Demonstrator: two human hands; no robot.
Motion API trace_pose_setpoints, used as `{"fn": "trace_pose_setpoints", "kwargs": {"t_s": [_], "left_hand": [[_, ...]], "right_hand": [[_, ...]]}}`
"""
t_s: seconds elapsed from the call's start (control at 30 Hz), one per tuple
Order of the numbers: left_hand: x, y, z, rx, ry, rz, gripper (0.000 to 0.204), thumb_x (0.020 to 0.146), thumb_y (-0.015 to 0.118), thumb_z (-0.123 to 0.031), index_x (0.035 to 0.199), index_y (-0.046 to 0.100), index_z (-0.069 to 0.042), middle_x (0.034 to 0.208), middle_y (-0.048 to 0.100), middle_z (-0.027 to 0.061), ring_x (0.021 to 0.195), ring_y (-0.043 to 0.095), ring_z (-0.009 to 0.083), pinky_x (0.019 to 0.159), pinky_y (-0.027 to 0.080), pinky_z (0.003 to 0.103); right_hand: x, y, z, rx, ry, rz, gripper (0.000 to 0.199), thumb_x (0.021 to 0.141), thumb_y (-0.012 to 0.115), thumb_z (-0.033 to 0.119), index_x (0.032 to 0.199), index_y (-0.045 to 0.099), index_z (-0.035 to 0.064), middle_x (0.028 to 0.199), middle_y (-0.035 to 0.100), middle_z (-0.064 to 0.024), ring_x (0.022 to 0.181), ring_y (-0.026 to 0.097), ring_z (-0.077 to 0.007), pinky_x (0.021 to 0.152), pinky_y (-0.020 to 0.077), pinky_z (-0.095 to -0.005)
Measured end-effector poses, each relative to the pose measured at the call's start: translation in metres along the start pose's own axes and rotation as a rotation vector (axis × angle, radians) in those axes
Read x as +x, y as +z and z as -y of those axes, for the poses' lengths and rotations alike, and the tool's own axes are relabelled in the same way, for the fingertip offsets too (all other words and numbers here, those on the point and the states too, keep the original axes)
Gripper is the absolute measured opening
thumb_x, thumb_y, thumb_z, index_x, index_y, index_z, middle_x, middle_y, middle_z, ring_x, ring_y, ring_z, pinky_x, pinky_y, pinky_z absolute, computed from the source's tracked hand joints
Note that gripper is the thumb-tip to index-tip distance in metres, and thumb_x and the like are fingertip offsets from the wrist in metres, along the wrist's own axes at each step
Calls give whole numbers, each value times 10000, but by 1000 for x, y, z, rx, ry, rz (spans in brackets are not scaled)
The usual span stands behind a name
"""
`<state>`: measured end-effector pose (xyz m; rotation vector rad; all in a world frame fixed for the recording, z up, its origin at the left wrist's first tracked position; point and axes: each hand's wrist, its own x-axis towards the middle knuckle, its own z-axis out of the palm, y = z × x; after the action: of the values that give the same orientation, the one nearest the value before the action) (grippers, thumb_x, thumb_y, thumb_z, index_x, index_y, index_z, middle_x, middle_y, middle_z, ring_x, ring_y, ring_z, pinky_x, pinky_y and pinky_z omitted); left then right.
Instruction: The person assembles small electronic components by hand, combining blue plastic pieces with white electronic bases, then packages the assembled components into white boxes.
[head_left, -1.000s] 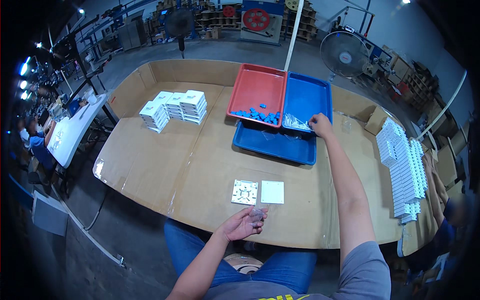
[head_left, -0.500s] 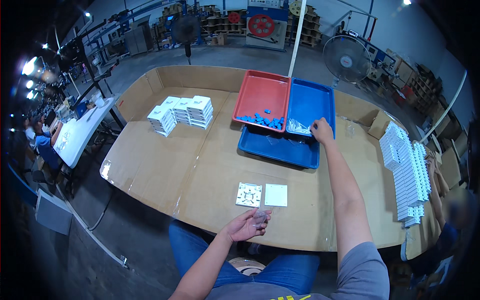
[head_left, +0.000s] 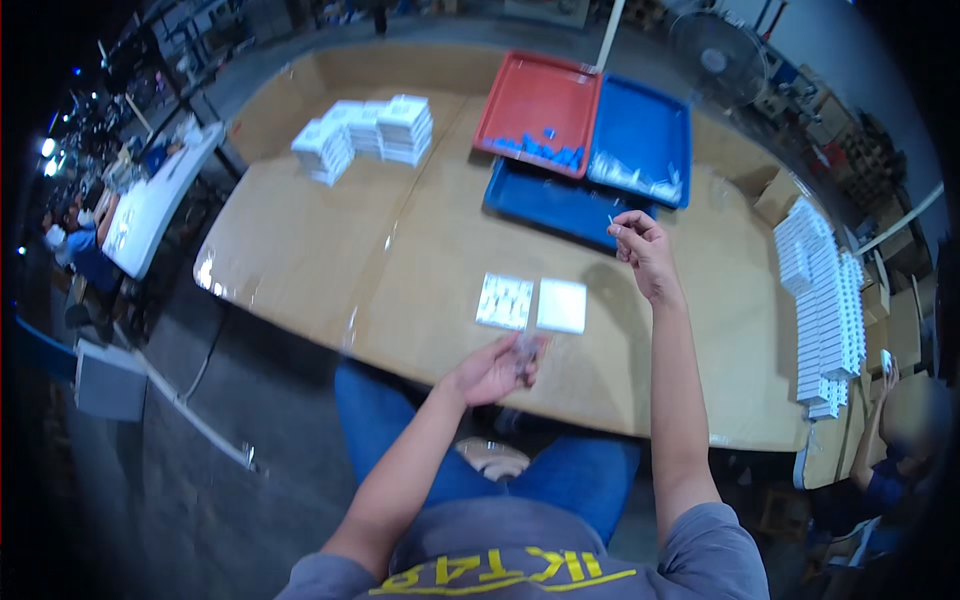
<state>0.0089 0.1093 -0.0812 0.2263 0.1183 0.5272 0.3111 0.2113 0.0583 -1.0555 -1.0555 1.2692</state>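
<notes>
So the biggest thing here is the cardboard-covered table [head_left: 300,250], which fills most of the middle of the frame. Along its right edge there's a long row of stacked white boxes [head_left: 825,310], and another cluster of white stacks [head_left: 365,135] sits in the upper left part of the tabletop.

Top centre you've got three trays bunched together: a red tray [head_left: 535,95] with some small blue pieces in it, a blue tray [head_left: 645,130] right beside it holding clear little bits, and a second blue tray [head_left: 555,200] lying under or just in front of those two, touching them.

Lower centre of the table, just above the near edge, two small squares lie side by side: a white moulded insert [head_left: 504,300] with little pockets and a plain white square lid [head_left: 562,305] touching it on the right.

Now the hands. The right hand [head_left: 642,250] is raised over the table in the centre right, just below the blue trays, fingers pinched on a tiny thin piece [head_left: 611,219], too small to say what it is. The left hand [head_left: 490,370] is at the near table edge, right below the insert, palm up and loosely cupped around a few small clear parts [head_left: 525,350].

A person in blue [head_left: 75,245] is sitting at another table at far left.
</notes>
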Motion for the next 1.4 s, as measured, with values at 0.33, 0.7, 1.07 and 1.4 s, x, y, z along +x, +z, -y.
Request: {"fn": "trace_pose_setpoints", "kwargs": {"t_s": [0.33,0.7,1.07,1.4], "left_hand": [[-7,13,1,39,12,-35,560,1126,433,-441,1423,566,16,1119,698,55,939,649,174,878,530,344],[-12,13,11,248,49,-87,450,1112,482,-429,1312,594,-42,1132,677,80,944,620,176,867,500,338],[-14,12,12,270,65,-49,391,1087,555,-418,1260,606,-71,1095,658,48,954,624,163,856,513,346],[-14,12,10,242,53,-14,377,1083,551,-446,1293,612,-139,1121,660,43,954,615,157,885,509,339]], "right_hand": [[-162,73,-83,-67,97,-220,82,939,770,50,1009,733,29,822,654,44,648,497,-3,569,366,-181],[-170,96,-72,-390,-55,-129,95,947,741,31,1039,746,8,780,674,32,636,478,1,571,377,-201],[-155,98,-54,-704,-172,267,100,962,690,61,1016,716,-20,1134,680,-81,816,663,-180,713,517,-310],[-144,100,-54,-662,-107,375,294,1083,573,207,1140,722,-40,1158,683,-98,891,659,-164,787,539,-309]]}}
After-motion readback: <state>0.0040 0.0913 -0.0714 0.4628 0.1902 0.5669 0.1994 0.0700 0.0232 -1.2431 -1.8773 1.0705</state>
